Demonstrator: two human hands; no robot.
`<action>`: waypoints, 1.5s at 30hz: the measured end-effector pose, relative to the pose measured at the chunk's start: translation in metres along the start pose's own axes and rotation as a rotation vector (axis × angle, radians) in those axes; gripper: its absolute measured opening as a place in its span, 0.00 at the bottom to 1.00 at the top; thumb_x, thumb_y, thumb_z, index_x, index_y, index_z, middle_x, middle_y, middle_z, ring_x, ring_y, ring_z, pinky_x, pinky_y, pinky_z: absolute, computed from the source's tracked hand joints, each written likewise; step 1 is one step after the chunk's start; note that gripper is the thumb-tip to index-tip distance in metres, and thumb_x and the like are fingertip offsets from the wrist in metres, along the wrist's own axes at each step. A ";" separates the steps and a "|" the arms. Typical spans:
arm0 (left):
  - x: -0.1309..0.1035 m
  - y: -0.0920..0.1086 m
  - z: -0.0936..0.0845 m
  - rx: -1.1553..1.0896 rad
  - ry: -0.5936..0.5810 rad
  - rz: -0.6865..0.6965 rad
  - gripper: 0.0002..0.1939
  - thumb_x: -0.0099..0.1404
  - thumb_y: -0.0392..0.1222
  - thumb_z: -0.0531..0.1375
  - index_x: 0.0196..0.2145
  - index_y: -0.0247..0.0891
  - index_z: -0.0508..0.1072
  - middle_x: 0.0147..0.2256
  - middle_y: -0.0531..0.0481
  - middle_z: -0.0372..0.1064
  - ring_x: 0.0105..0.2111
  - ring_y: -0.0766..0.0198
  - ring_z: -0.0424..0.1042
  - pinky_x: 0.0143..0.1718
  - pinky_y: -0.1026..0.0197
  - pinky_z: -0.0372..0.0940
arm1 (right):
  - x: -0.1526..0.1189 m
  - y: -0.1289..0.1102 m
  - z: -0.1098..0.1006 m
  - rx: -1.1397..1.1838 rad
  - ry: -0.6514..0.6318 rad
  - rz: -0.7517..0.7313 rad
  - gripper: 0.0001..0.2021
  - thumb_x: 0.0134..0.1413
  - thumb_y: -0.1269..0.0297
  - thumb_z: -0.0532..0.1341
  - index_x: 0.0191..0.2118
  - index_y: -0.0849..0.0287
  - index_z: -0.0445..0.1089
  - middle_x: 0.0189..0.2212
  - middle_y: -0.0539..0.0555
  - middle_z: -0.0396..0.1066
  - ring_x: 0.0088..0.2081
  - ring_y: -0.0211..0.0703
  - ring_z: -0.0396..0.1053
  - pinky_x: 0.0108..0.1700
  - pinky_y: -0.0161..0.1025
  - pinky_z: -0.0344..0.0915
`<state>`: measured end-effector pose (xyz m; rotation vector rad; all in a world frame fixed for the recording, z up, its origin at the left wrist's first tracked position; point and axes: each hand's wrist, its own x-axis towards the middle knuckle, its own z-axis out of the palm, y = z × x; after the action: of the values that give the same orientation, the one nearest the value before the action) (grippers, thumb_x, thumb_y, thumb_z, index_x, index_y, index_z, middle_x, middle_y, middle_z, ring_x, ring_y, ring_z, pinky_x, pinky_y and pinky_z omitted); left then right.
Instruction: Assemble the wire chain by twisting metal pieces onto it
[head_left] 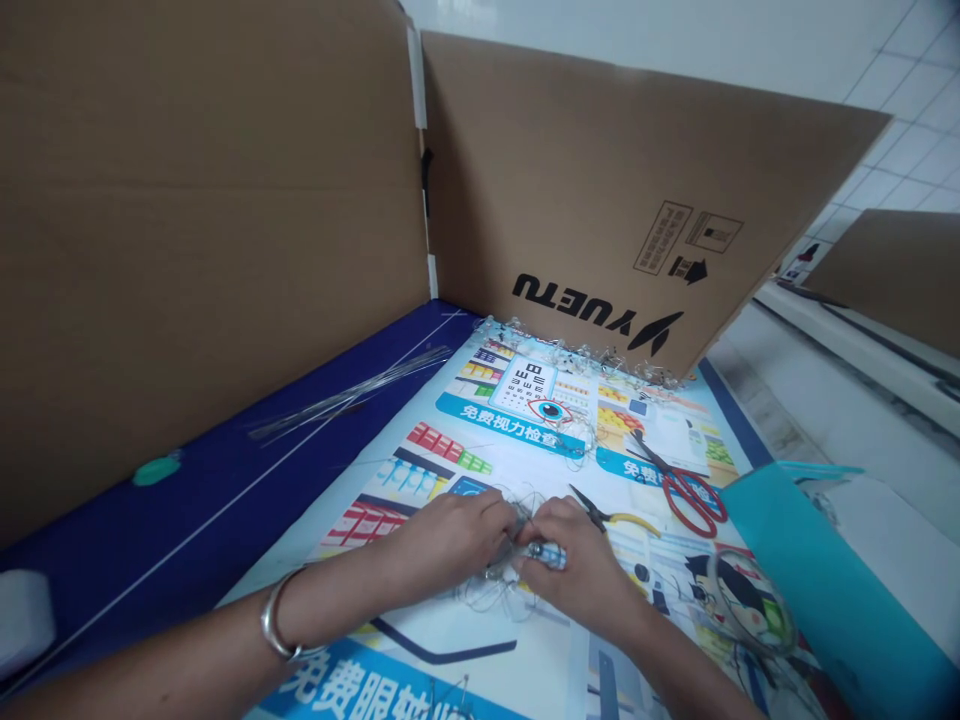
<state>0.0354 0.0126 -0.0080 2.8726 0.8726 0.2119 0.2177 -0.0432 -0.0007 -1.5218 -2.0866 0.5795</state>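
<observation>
Over the printed poster sheet (540,640), my left hand (465,535) and my right hand (577,560) meet at a tangle of thin wire (491,592). Fingers of both hands are closed on this wire work, and its middle is mostly hidden by them. A small, shiny, pale-blue piece (549,554) shows at the right fingers; its kind is unclear. Fine wire ends stick out above and below the hands. Close to the right hand lie pliers (616,517) with a yellow handle. Red-handled scissors (686,495) rest farther right.
Tall cardboard panels (225,200) stand at left and back. Small wire pieces (600,355) line the back panel's foot. Straight wires (349,395) lie on the blue surface, with a green object (157,470) nearby. At right are a teal box (832,570) and a clear coil (750,600).
</observation>
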 end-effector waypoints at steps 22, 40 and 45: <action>-0.001 -0.016 -0.009 -0.481 0.002 0.153 0.10 0.57 0.28 0.52 0.34 0.39 0.67 0.30 0.53 0.63 0.30 0.68 0.63 0.30 0.69 0.56 | -0.004 -0.008 0.015 0.047 0.102 -0.038 0.10 0.36 0.80 0.55 0.22 0.57 0.65 0.24 0.48 0.63 0.32 0.39 0.63 0.40 0.38 0.56; 0.000 -0.018 -0.010 -0.534 -0.012 0.178 0.11 0.55 0.26 0.52 0.34 0.38 0.66 0.31 0.53 0.63 0.30 0.68 0.63 0.31 0.69 0.56 | -0.005 -0.007 0.015 0.024 0.090 -0.052 0.09 0.37 0.80 0.55 0.22 0.57 0.64 0.24 0.48 0.62 0.31 0.39 0.62 0.39 0.38 0.56; 0.000 -0.017 -0.011 -0.532 -0.007 0.182 0.13 0.54 0.25 0.51 0.35 0.38 0.66 0.31 0.53 0.63 0.30 0.68 0.64 0.31 0.69 0.57 | -0.004 -0.008 0.015 0.015 0.090 -0.046 0.09 0.37 0.79 0.55 0.21 0.58 0.64 0.23 0.48 0.62 0.31 0.39 0.62 0.38 0.38 0.55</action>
<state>0.0239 0.0275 -0.0003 2.4424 0.4588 0.3864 0.2037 -0.0504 -0.0085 -1.4602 -2.0392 0.5001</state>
